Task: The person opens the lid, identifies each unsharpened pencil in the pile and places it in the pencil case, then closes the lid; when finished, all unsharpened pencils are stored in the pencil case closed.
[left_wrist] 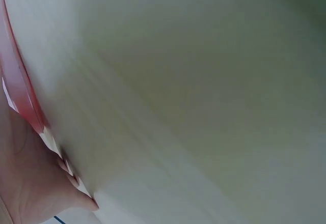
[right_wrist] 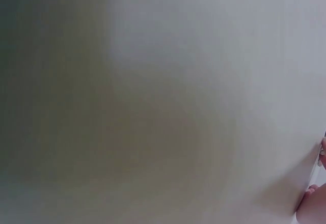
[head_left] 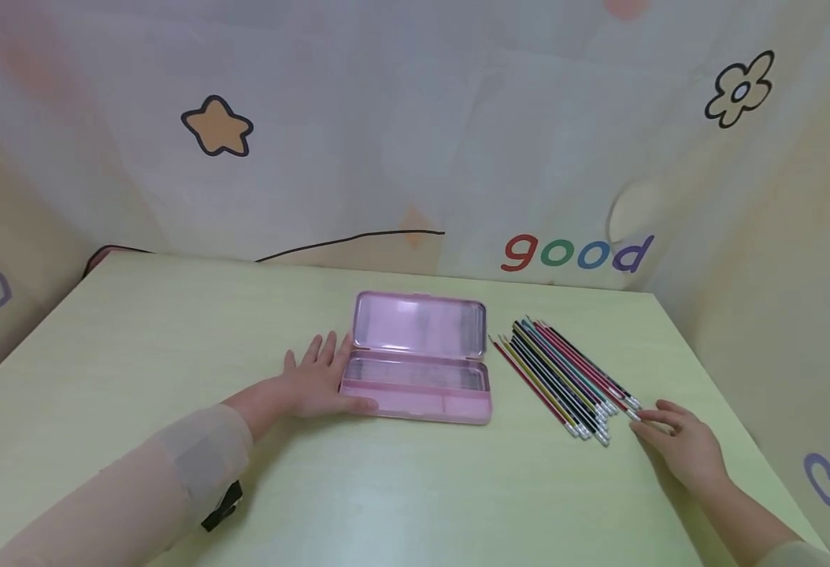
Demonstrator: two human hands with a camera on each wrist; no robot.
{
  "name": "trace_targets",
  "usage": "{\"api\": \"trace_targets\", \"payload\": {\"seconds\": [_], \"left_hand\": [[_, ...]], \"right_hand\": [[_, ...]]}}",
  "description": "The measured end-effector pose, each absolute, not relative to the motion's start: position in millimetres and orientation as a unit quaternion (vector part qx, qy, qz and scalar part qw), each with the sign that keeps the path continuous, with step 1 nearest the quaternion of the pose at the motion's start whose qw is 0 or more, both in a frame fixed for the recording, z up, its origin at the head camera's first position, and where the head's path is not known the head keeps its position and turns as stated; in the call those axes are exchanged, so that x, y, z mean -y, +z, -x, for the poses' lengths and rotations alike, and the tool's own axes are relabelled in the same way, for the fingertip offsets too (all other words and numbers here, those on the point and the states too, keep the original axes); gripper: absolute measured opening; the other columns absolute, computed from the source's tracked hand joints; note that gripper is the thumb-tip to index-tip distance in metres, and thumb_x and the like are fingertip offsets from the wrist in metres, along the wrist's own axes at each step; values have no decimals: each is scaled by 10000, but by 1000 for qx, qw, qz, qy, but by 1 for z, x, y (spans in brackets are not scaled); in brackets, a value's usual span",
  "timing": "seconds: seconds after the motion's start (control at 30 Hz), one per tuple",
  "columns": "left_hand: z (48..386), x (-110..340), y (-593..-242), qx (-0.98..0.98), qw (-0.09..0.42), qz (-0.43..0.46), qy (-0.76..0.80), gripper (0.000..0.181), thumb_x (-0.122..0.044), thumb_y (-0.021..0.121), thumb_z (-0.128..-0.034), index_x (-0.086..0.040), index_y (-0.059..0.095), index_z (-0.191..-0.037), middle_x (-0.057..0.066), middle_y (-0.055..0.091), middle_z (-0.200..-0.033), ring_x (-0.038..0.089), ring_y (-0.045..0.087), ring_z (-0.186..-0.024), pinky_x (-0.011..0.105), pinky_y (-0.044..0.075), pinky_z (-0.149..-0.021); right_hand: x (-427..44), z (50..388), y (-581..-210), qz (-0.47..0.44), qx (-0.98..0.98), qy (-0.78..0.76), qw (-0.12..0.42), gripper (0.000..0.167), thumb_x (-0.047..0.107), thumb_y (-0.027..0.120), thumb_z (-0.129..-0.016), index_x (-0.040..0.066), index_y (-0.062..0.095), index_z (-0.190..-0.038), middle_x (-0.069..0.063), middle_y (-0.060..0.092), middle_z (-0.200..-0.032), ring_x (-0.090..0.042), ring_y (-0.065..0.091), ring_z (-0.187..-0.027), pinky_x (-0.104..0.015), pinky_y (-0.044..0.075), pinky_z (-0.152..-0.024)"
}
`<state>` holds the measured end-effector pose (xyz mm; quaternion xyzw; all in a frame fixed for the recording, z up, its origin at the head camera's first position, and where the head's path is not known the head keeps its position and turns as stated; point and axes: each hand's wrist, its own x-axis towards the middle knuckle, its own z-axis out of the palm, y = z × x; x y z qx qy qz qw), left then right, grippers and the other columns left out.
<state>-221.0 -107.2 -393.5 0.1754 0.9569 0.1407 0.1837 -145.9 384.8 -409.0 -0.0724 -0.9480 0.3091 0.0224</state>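
Observation:
A pink pencil case (head_left: 422,403) lies on the table with its lid (head_left: 420,324) folded back. My left hand (head_left: 319,387) rests against the case's left side, fingers spread and thumb along the front edge. Part of the case (left_wrist: 23,89) shows at the edge of the left wrist view, above the hand (left_wrist: 38,175). Right of the case lies a bunch of pencils (head_left: 564,378) with white eraser ends toward me. At their near right end, my right hand (head_left: 687,449) pinches a red pencil's eraser end between thumb and forefinger. The right wrist view catches only fingertips (right_wrist: 313,203).
The pale table (head_left: 415,488) extends around the case and pencils. Behind it hangs a printed curtain (head_left: 358,142), with more fabric along both sides. A black strap piece (head_left: 224,506) hangs under the left sleeve (head_left: 146,480).

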Motion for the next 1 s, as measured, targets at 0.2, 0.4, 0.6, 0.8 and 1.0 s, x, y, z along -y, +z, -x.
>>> {"api": "trace_targets", "payload": {"seconds": [0.2,0.4,0.6,0.8,1.0], "left_hand": [[221,102,-395,-960,180,-170,128,1188,-833,416,-712,-78,-68,-1491,206,-28,-1537,399,-77,-1387,682,-13,-1006],[219,102,-390,-961,180,-166,129,1165,-800,440,-736,-61,-52,-1491,224,-11,-1533,420,-59,-1382,684,-8,-1004],[216,100,-394,-960,185,-172,124,1170,-812,425,-731,-62,-53,-1491,221,-1,-1534,416,-50,-1385,683,3,-1007],[217,99,-395,-961,183,-167,126,1170,-814,427,-726,-66,-41,-1494,214,3,-1537,414,-39,-1387,677,4,-1013],[222,101,-392,-963,174,-166,122,1168,-817,418,-730,-63,-49,-1492,216,1,-1535,410,-43,-1387,678,5,-1012]], "right_hand": [[-385,147,-408,74,949,304,29,426,263,616,-904,-112,611,-1106,-326,386,-1342,-518,371,-1189,-556,362,-898],[-384,152,-408,78,948,307,20,415,267,608,-909,-106,619,-1092,-315,393,-1348,-521,322,-1230,-569,319,-923],[-388,146,-405,139,926,350,-17,533,372,547,-932,-104,576,-1170,-280,368,-1385,-477,283,-1285,-562,269,-988],[-391,145,-400,184,896,403,1,534,369,539,-938,-80,545,-1226,-110,674,-1058,-215,594,-987,-332,467,-811],[-395,153,-394,181,845,502,26,379,286,598,-919,-29,622,-1128,159,674,-785,58,608,-710,-173,507,-629]]}}
